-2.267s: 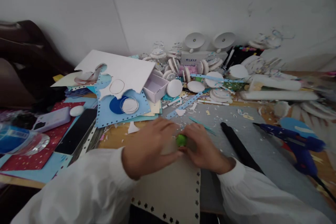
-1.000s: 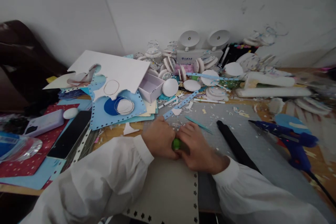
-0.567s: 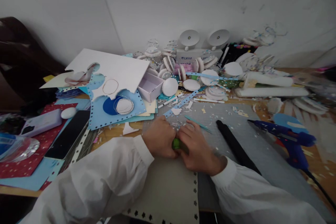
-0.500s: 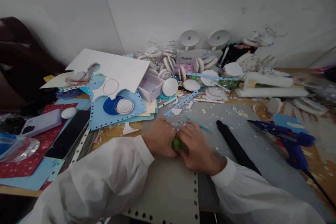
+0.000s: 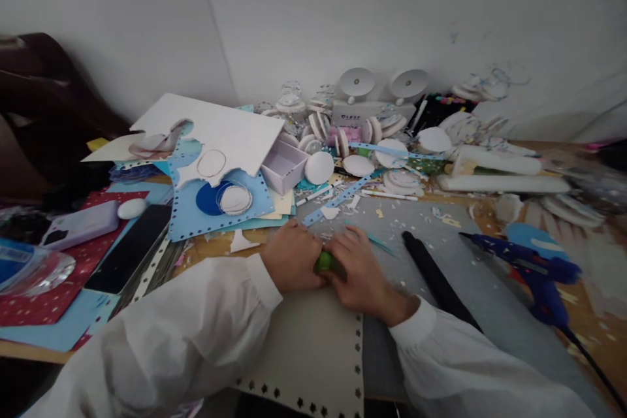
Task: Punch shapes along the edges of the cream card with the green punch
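Observation:
Both of my hands meet around a small green craft punch [image 5: 324, 262], mostly hidden by the fingers. My left hand [image 5: 295, 256] is closed against its left side. My right hand [image 5: 356, 271] wraps it from the right, with the thumb low and the fingers over the far side. Under and in front of the hands lies a cream sheet [image 5: 313, 339], with flower-shaped holes along its right and near edges. Just beyond the right hand, a thin teal tool [image 5: 381, 245] rests on the grey mat [image 5: 416, 353].
A black stick-like object [image 5: 438, 281] and a blue glue gun [image 5: 526, 264] lie to the right. At left are a phone [image 5: 130, 251], a bottle [image 5: 34, 268] and blue punched paper [image 5: 259, 196]. White discs [image 5: 319, 168], an open box [image 5: 284, 170] and scraps crowd the back.
The view has shifted slightly. My hands stay closed around the green punch and have moved a little to the left, as has the cream sheet's right edge.

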`<state>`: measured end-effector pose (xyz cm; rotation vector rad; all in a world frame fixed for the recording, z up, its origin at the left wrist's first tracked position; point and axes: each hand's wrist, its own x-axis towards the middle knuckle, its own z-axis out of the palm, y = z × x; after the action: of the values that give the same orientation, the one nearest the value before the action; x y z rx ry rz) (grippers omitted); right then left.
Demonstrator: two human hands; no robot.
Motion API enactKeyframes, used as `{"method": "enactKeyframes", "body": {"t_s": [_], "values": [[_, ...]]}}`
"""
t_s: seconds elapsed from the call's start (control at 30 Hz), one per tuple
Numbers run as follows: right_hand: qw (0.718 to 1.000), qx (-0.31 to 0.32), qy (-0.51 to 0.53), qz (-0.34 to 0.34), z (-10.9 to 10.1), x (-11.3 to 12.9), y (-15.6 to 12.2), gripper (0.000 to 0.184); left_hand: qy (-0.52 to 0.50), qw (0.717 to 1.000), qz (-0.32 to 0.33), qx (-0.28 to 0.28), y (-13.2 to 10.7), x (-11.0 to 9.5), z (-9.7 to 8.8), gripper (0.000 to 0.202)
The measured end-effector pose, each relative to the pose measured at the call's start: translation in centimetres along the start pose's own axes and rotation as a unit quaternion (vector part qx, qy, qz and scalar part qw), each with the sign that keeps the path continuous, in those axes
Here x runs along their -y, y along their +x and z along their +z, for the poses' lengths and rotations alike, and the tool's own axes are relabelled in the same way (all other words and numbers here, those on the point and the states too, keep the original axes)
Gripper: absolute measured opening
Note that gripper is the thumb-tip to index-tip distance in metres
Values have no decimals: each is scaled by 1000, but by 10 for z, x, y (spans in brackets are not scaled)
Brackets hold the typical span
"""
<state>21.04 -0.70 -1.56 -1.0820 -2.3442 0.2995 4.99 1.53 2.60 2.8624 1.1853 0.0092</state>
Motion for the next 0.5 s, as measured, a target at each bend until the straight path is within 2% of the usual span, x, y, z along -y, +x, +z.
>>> {"method": "enactKeyframes", "body": {"t_s": [0.17,0.33,0.5], "values": [[1000,6,-12,-3,-1,-1,-1,20,-7,1000,-18,-23,-14,0,-5,37],[1000,17,-3,1,1,-3,-3,29,-137,990,-42,-19,-22,10,0,44],[1000,23,9,6,1,-2,-2,27,-217,976,-30,-19,-27,22,8,34]]}}
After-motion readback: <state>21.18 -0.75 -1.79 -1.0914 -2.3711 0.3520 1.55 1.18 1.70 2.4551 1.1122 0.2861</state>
